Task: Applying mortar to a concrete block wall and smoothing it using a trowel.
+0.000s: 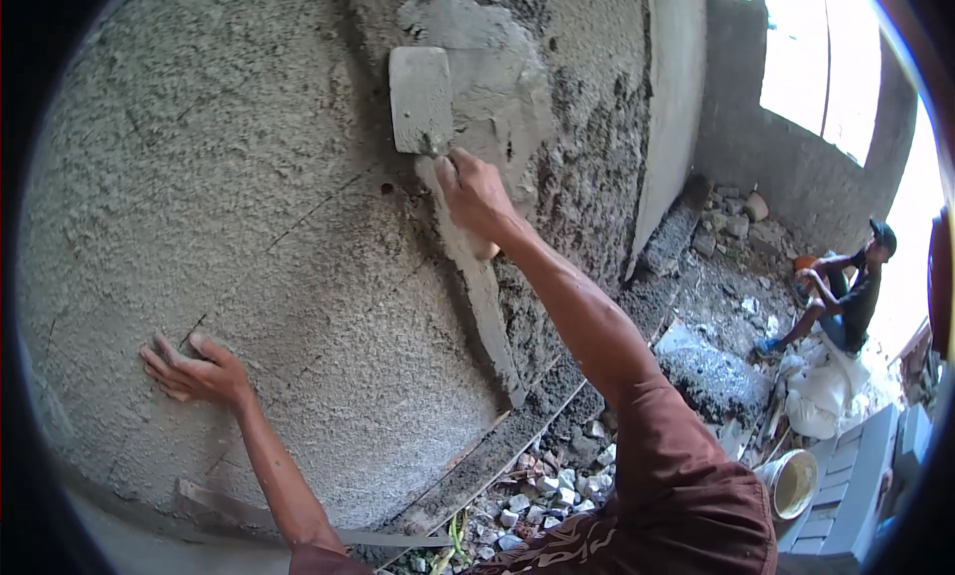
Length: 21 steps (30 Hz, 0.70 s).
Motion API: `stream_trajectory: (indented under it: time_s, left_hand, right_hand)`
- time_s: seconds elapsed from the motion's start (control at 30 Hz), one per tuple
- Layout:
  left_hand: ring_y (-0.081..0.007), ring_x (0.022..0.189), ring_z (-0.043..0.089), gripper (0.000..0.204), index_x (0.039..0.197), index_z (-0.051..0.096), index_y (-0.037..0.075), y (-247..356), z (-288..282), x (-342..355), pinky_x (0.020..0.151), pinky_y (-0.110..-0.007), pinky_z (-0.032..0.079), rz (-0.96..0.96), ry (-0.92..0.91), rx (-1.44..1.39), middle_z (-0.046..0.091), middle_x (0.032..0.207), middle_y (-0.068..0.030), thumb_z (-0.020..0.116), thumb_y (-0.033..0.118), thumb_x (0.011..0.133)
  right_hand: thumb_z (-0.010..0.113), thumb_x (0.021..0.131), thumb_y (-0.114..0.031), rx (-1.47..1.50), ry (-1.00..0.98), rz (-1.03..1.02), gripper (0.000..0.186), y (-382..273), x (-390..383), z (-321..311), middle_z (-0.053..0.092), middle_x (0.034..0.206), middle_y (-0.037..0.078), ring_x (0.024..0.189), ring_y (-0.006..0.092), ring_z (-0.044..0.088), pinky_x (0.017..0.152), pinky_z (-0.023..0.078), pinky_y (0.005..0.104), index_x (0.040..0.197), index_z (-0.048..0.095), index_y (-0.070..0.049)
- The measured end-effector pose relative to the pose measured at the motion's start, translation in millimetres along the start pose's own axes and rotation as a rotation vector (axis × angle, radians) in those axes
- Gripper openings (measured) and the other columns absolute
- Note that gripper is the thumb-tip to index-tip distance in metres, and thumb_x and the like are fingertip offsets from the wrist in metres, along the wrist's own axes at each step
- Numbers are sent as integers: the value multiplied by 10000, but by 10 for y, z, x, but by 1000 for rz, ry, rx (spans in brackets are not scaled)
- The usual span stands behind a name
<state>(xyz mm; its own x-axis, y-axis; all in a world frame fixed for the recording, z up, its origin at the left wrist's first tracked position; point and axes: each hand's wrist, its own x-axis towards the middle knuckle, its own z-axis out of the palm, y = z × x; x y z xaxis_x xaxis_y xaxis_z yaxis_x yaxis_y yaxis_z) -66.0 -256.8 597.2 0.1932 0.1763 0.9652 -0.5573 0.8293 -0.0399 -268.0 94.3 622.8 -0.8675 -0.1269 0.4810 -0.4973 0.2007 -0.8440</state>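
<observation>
My right hand (472,199) is closed round the handle of a trowel (421,99). The trowel's flat, rectangular blade is coated in grey mortar and points up along the wall. Beside the blade lies a patch of smooth grey mortar (507,102) on the rough wall (229,177). A long, straight, mortar-coated strip (477,287) slants down the wall from under my right hand. Lower on the left, my left hand (202,372) is open with fingers apart, resting against the rough plaster, and holds nothing.
Broken stones (557,490) lie along the wall's foot. A long thin flat bar (388,538) is low at the left. On the right are a pale bucket (793,483), grey slatted boards (841,480), white sacks (821,401) and a seated person (846,287). Beyond is a window opening (821,68).
</observation>
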Motion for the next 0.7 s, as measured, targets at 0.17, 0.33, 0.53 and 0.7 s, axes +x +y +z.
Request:
stream_trajectory:
  time_s: [0.17, 0.33, 0.53, 0.7]
  left_hand:
    - [-367, 1286, 343, 485, 1310, 445, 82, 50, 24, -20, 1003, -540, 261, 30, 38, -43, 385, 1369, -190, 400, 396, 943]
    - [-355, 1237, 388, 526, 1315, 446, 142, 11, 434, -193, 989, -573, 229, -16, 40, -235, 407, 1348, -183, 434, 475, 908]
    - [-400, 1270, 331, 557, 1339, 400, 129, -117, 116, -7, 1005, -591, 192, 15, 34, -99, 355, 1373, -204, 419, 474, 902]
    - [-407, 1319, 259, 552, 1351, 385, 121, -86, -13, -121, 1034, -578, 159, -23, -3, -144, 325, 1398, -208, 404, 456, 914]
  right_hand:
    - [448, 922, -302, -103, 327, 88, 346, 1230, 232, -99, 588, 779, 299, 704, 457, 567, 670, 463, 498, 968, 518, 33]
    - [418, 946, -283, 213, 122, 482, 300, 1531, -911, 417, 545, 663, 155, 509, 253, 570, 501, 477, 393, 876, 466, 4]
    - [399, 920, -352, -101, -61, 574, 404, 2717, -3453, 1349, 600, 930, 227, 898, 372, 566, 820, 423, 443, 1086, 562, -21]
    - [430, 908, -308, 20, 8, 972, 316, 2812, -3976, 981, 560, 744, 151, 674, 258, 570, 610, 454, 416, 903, 568, -24]
